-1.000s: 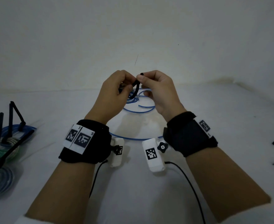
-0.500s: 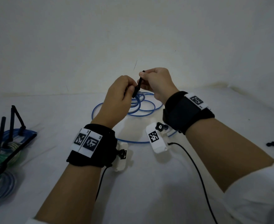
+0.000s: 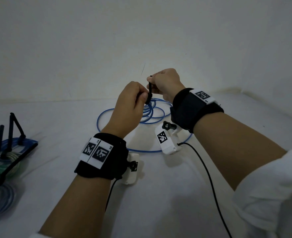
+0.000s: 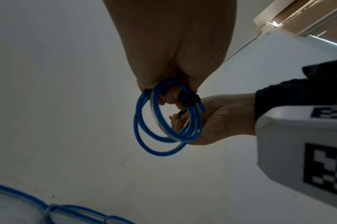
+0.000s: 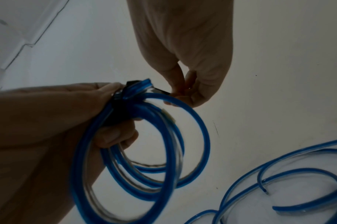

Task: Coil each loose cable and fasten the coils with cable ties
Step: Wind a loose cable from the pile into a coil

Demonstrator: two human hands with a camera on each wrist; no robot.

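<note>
A small blue cable coil hangs above the white table, and my left hand grips its top. A black cable tie is wrapped round the coil's strands where my left fingers hold them. My right hand pinches the tie's free tail and holds it upward. In the left wrist view the tie's band crosses the coil. From the right wrist, my right fingertips pinch the tail just past the band on the coil.
More loose blue cable lies in wide loops on the white table under my hands, and its cut ends show lower right. Tied coils with black tie tails sit at the left edge. A white wall stands close behind.
My right hand has risen and drawn the tie's tail upward, away from my left hand. The tie's loop has closed down onto the coil.
</note>
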